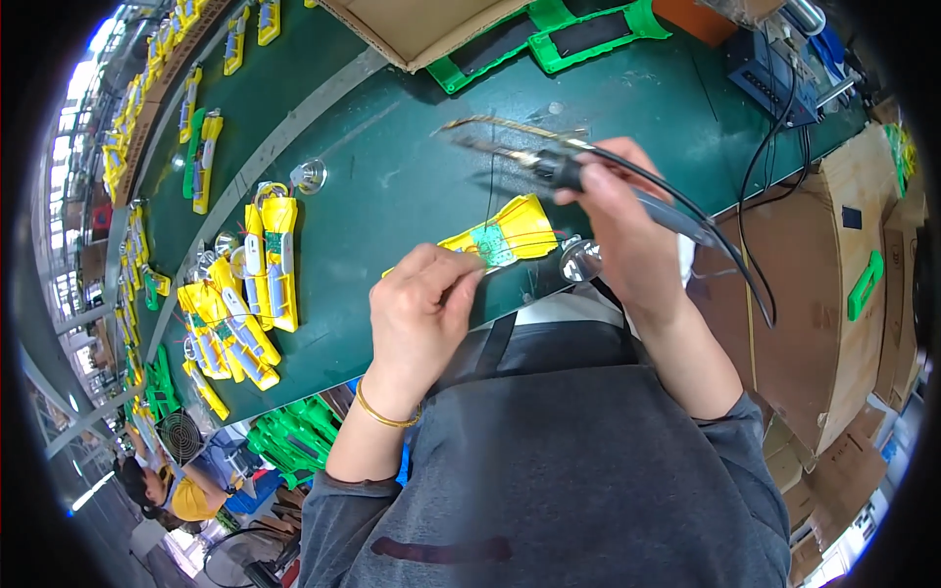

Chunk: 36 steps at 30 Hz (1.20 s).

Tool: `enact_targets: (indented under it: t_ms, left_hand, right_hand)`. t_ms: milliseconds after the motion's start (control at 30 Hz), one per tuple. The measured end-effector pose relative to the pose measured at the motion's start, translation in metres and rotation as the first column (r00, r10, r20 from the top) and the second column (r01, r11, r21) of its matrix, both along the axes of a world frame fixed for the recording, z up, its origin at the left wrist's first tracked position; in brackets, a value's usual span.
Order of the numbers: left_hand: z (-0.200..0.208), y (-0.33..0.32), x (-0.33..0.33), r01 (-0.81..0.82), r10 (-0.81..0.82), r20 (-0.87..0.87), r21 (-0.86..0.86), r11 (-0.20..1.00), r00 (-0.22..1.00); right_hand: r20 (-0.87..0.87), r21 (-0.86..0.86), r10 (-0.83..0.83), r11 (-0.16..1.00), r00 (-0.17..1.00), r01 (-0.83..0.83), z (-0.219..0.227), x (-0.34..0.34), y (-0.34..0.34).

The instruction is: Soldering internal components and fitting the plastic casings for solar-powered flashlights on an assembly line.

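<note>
My right hand [627, 220] grips a soldering iron [561, 172] with a dark handle. A thin bent tube runs beside its tip, and both are blurred by motion above the bench. Below lies a yellow flashlight housing [529, 223], with a green circuit board [493, 246] and thin wires on it. Over the housing's left end, my left hand [420, 294] is closed, thumb and fingertips pinched at the board's edge; what they hold is hidden. A shiny round reflector [580, 262] sits at the housing's right end, near the bench edge.
Several yellow housings with cells and reflectors [221, 323] cluster on the left. A loose reflector [309, 176] lies behind them. Green frames [598, 39] and a cardboard box [392, 29] stand at the back. A blue soldering station [769, 78] with cables is at right; another person [186, 495] works far left.
</note>
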State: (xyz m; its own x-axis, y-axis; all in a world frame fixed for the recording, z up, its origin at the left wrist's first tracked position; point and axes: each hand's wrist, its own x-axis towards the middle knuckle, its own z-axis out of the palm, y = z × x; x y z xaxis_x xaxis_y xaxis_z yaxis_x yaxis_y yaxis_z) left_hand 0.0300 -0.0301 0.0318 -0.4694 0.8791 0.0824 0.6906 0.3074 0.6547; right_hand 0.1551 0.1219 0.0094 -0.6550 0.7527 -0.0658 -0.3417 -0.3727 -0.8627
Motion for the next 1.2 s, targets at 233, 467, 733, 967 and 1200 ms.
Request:
enact_targets:
  t_ms: [233,467,733,967,1200]
  left_hand:
    - [0.000,0.006,-0.001,-0.091,0.100,0.142,-0.070,0.993,0.985]
    - [0.000,0.013,-0.003,-0.074,0.085,0.109,-0.103,0.992,0.990]
    - [0.005,0.017,-0.003,-0.081,0.101,0.082,-0.215,0.973,0.991]
    - [0.005,0.021,-0.002,-0.103,0.120,0.086,-0.181,0.978,0.989]
    - [0.004,0.019,-0.002,-0.095,0.112,0.073,-0.202,0.975,0.991]
  right_hand:
    - [0.245,0.019,-0.093,0.996,0.965,0.091,0.010,0.048,-0.006]
    - [0.373,0.189,0.128,0.959,0.919,-0.210,0.011,0.057,0.006]
    - [0.541,0.328,0.158,0.865,0.826,-0.380,0.011,0.053,0.022]
    - [0.534,0.315,0.256,0.824,0.806,-0.471,0.011,0.049,0.029]
    - [0.552,0.354,0.244,0.797,0.798,-0.488,0.014,0.048,0.030]
